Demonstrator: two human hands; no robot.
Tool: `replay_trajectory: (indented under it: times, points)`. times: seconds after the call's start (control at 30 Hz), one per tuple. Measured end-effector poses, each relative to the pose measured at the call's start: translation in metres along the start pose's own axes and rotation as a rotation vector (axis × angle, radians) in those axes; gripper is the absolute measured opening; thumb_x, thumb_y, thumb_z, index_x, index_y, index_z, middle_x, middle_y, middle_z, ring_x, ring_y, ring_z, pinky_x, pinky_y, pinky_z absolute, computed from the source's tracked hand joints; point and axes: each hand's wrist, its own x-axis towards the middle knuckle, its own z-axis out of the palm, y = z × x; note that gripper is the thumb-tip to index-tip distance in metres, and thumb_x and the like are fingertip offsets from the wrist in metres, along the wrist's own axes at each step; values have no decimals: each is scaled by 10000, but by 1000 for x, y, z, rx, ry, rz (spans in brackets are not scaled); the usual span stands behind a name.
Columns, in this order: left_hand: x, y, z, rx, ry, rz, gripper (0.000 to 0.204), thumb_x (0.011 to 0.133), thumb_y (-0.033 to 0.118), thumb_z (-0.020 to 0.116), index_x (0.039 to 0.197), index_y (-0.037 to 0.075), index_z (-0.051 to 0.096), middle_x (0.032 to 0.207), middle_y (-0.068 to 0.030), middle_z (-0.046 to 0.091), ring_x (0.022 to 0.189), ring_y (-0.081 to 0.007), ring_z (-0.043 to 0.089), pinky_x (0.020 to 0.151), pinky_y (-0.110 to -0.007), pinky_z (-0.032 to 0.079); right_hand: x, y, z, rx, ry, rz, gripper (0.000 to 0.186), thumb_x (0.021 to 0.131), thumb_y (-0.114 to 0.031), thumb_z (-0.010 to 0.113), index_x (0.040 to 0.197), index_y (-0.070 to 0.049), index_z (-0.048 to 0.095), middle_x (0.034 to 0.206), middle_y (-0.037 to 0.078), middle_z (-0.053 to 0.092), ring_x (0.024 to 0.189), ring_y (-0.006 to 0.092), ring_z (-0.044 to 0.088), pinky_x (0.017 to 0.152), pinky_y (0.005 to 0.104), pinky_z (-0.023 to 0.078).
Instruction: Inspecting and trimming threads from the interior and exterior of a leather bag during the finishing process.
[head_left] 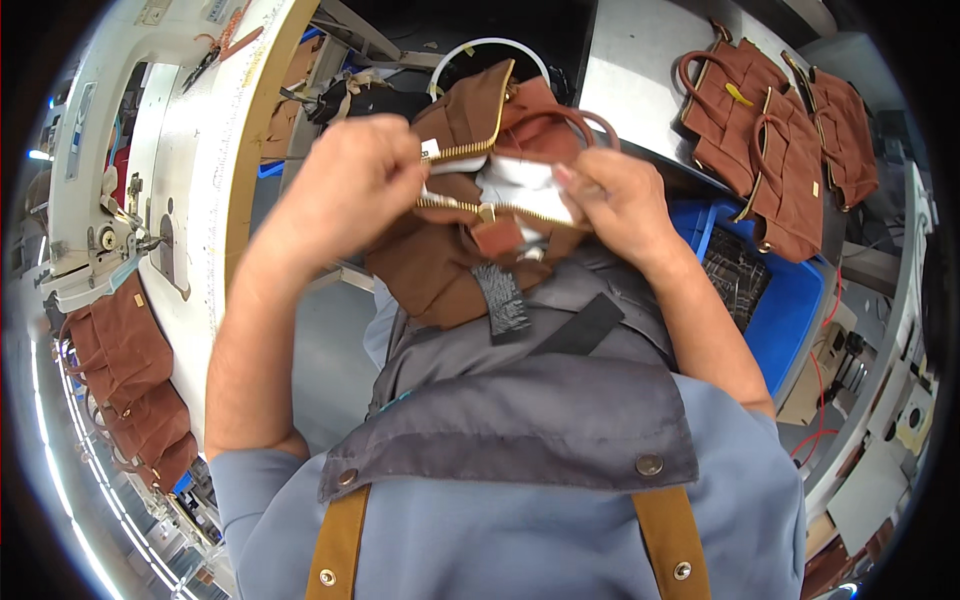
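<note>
A brown fabric bag (425, 275) with reddish handles and a brass-toothed zipper rests over my lap, its mouth pulled apart to show a white lining or insert. My left hand (365, 180) is closed on the left end of the opening, slightly blurred. My right hand (615, 200) grips the right end, thumb against the white material. A small leather tab (496, 235) hangs at the zipper, and a dark grey mesh-like strip (508, 310) lies below it on my grey apron (520, 420).
A white sewing machine (100, 130) and its table (240, 120) are at left, with rust-brown bags (120, 360) below. More bags (760, 160) lie on a metal table (640, 70) at right. A blue bin (785, 310) and a bucket rim (480, 45) stand nearby.
</note>
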Motion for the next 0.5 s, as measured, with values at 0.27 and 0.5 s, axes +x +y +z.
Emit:
replay_trajectory:
  times: [0.27, 0.5]
  points:
    - [-11, 40, 14, 106, 43, 58, 175, 804, 98, 625, 687, 24, 518, 696, -70, 488, 678, -247, 507, 719, -371, 350, 32, -36, -12, -12, -37, -119, 334, 824, -411, 732, 891, -90, 670, 831, 67, 671, 764, 304, 666, 643, 422, 509]
    - [-13, 26, 8, -85, 97, 20, 172, 809, 88, 630, 697, 25, 515, 691, -75, 468, 667, -248, 488, 705, -363, 347, 37, -23, 4, -119, -68, -241, 140, 856, -253, 705, 857, -123, 654, 773, 34, 634, 761, 288, 655, 600, 424, 489]
